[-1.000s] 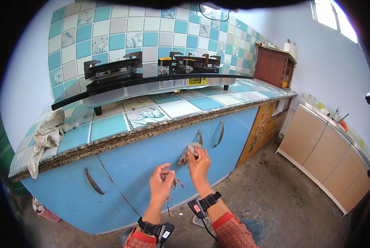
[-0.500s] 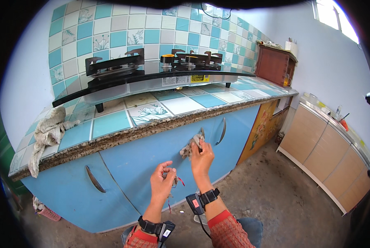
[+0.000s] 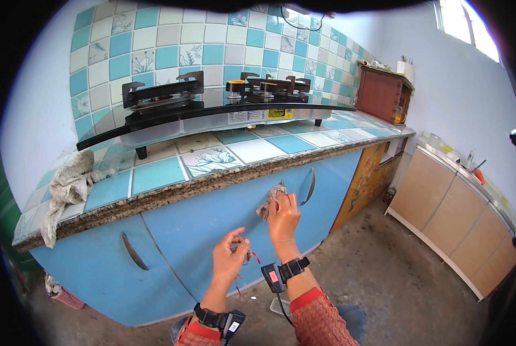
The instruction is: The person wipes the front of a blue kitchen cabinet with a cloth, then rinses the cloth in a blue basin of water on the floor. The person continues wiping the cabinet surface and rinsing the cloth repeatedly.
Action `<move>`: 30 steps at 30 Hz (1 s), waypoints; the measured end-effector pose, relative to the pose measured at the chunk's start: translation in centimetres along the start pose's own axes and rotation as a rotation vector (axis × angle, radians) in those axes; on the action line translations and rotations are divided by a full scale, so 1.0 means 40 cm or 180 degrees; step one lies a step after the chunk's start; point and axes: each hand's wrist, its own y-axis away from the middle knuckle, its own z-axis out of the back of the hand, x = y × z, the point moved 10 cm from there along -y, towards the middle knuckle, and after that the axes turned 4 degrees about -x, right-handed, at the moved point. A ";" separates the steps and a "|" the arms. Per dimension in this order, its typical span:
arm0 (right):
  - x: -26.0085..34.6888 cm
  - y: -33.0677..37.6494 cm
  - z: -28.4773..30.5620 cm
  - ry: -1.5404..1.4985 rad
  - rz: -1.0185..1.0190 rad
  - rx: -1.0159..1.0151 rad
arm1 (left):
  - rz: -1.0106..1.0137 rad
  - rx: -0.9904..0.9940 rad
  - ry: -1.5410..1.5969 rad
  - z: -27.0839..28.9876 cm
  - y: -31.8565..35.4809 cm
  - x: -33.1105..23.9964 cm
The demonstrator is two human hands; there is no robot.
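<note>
right hand (image 3: 284,219): fingers are clamping crumpled grey rag (image 3: 267,205) at blue cabinet door (image 3: 203,228) | left hand (image 3: 229,258): fingers are curling around small red-threaded tangle (image 3: 247,258)

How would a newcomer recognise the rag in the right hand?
Find the blue cabinet under the tiled counter. Near a curved handle, the right hand holds the crumpled rag. It looks smaller and darker than the pale cloth draped over the counter's left corner.

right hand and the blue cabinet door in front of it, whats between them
A crumpled greyish rag, held by the right hand in front of the blue cabinet door; the head view shows it, but not clearly whether it touches.
</note>
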 end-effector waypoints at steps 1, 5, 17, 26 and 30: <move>0.008 -0.006 0.000 0.0061 0.0121 -0.0072 | 0.0006 -0.0018 -0.0035 0.003 -0.001 0.001; -0.006 0.027 -0.010 0.0152 -0.0044 -0.0020 | -0.0027 -0.0040 -0.0027 0.011 -0.004 0.004; -0.006 0.010 -0.008 -0.0126 -0.0159 0.0112 | -0.0108 -0.0010 -0.0134 0.004 -0.007 0.011; -0.005 0.032 -0.005 -0.0078 -0.0300 0.0080 | -0.0098 0.0049 -0.0196 0.003 0.000 -0.001; 0.012 -0.002 -0.005 -0.0070 -0.0162 -0.0165 | -0.0066 0.0035 -0.0132 0.008 0.000 -0.003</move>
